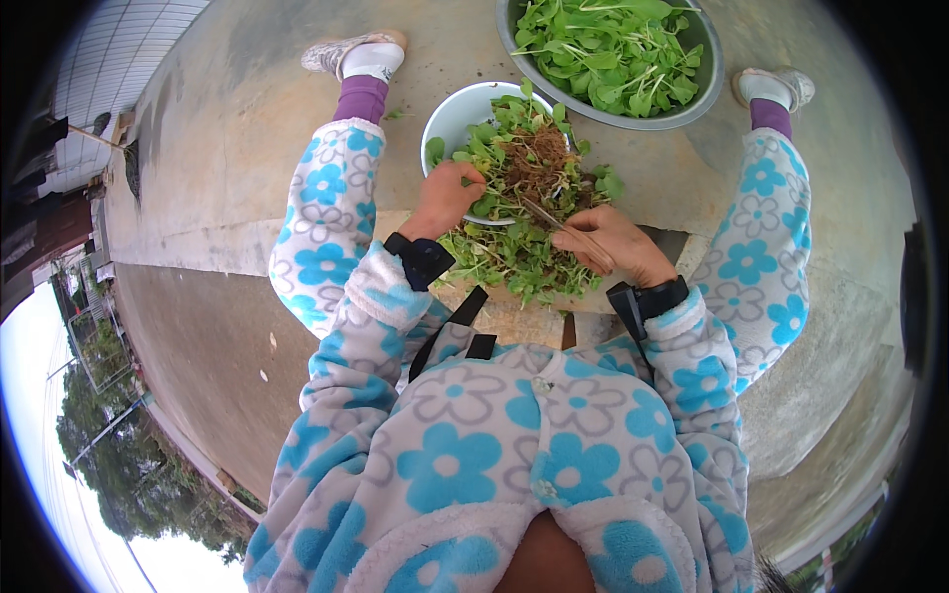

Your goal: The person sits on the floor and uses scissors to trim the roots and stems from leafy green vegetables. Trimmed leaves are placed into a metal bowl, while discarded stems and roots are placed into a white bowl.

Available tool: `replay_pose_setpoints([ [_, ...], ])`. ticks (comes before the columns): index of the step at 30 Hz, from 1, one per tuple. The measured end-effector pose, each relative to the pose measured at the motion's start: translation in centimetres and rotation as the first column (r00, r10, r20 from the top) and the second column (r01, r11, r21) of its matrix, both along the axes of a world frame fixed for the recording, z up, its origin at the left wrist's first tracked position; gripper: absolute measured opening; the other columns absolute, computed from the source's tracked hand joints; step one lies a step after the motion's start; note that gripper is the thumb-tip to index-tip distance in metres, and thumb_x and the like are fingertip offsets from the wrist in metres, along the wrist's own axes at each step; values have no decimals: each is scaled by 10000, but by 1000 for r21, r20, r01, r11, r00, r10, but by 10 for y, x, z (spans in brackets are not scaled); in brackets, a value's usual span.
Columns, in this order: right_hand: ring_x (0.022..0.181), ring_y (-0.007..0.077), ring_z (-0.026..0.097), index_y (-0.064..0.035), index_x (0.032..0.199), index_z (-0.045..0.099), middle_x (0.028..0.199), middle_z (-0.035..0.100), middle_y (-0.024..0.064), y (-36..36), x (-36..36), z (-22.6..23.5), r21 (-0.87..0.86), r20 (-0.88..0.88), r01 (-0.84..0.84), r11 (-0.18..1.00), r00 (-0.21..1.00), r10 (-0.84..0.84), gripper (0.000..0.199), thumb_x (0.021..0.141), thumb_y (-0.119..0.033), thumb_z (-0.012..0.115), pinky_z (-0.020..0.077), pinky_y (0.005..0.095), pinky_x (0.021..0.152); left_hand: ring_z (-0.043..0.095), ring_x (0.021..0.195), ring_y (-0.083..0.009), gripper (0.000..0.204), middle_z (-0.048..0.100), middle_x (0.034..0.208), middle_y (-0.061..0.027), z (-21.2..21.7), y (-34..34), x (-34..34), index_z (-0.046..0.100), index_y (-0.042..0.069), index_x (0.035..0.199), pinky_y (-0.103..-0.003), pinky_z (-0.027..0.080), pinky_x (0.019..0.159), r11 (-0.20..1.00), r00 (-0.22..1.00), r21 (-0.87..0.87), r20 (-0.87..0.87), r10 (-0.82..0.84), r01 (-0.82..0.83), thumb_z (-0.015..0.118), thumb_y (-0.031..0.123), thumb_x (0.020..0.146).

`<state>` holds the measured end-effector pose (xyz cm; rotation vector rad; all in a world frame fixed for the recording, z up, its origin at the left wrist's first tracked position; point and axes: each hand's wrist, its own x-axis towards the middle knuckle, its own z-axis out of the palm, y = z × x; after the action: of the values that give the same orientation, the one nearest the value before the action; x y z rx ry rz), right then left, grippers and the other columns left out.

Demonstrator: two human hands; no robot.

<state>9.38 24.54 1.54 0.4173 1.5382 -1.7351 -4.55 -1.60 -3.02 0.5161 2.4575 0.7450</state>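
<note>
My left hand (448, 195) is closed at the left side of a white bowl (457, 111), its fingertips pinching leafy greens (486, 160). In my right hand (615, 242) is what looks like a small knife (540, 211), its thin blade pointing up and left into the pile. Its handle is mostly hidden by my fingers. Between my hands, a brown clump of roots and soil (539, 163) lies on top of the greens, which heap over the bowl's near and right sides. More loose greens (524, 265) lie just below the bowl, close to my body.
Beyond the bowl, to the right, a wide metal basin (633, 123) holds a heap of green leaves (608, 54). My legs (326, 227) stretch out on both sides of the containers. A concrete floor (237, 128) with a step edge lies around me.
</note>
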Motion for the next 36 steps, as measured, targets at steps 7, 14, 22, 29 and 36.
replay_pose_setpoints([
  [7,421,97,459,-20,833,652,541,513,9,-38,4,-6,-216,64,168,962,985,-158,456,912,-465,716,330,267,419,624,756,-135,186,716,852,-85,22,-1,22,729,3,978,-295,487,693,964,978,176,96,183,-198,736,154,870],
  [14,420,102,478,-27,785,622,540,517,15,-50,8,-11,-131,50,208,969,978,-203,465,907,-463,727,334,274,404,578,690,-85,194,692,771,-43,21,3,40,731,-7,976,-270,459,623,935,942,177,197,272,-307,740,158,874],
  [22,432,94,467,-3,772,646,542,514,9,-44,6,-5,12,-70,146,989,987,-145,407,912,-371,749,332,274,415,591,752,-98,195,701,903,-43,18,-3,30,728,13,1013,-268,475,676,875,921,289,152,360,-389,722,170,898],
  [29,443,73,452,-15,785,640,532,490,-18,-28,3,13,-1,-95,93,996,991,-92,371,934,-342,732,336,263,430,601,974,-224,209,654,989,-97,42,14,41,723,25,1004,-336,463,864,961,992,265,117,55,-84,714,210,907],
  [36,433,70,436,-7,796,648,523,486,-18,-32,3,8,-8,-63,91,996,994,-91,351,925,-319,744,318,263,422,594,990,-250,181,611,1003,-123,39,13,45,714,14,937,-350,450,907,969,968,201,234,94,-143,707,192,903],
])
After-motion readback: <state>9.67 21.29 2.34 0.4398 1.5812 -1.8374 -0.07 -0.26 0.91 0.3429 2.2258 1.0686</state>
